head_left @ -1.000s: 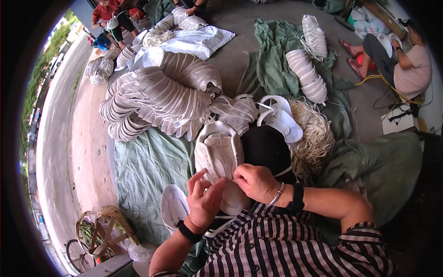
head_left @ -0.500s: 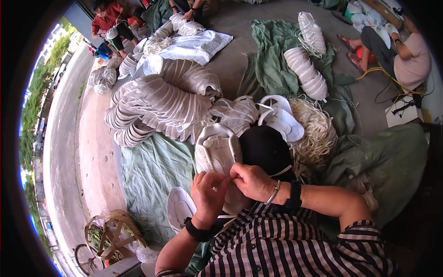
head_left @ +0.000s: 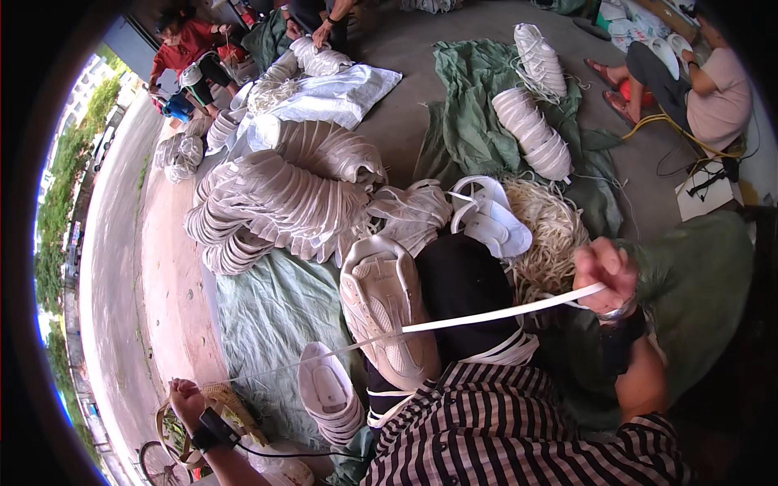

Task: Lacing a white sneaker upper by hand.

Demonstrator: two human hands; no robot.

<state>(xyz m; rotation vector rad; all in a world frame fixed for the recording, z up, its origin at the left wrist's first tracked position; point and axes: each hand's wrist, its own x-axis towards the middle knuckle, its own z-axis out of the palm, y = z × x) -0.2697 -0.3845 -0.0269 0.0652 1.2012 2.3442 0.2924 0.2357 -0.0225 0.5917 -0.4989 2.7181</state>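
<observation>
A long white shoelace (head_left: 502,314) is stretched between my hands, across the front of a pale sneaker upper (head_left: 382,304) that rests on my lap. My right hand (head_left: 606,275), raised at the right and blurred, is closed round the broad flat end. Far out at the lower left, my left hand (head_left: 187,401) is closed on the other end, which looks thin and almost see-through. Whether the lace runs through the upper I cannot tell. More white laces (head_left: 506,350) lie over my right thigh. Beside my left leg is a stack of white shoe uppers (head_left: 326,385).
Ahead lies a big pile of bundled uppers (head_left: 284,194), with a white upper (head_left: 492,223) and a heap of loose laces (head_left: 547,243) to its right. Green sheets (head_left: 267,316) cover the ground. A woven basket (head_left: 223,405) stands near my left hand. Other people sit farther off.
My hands have parted from their pinch over the upper, left going down and out, right going up and right. The lace is now drawn out between them. The view has shifted slightly.
</observation>
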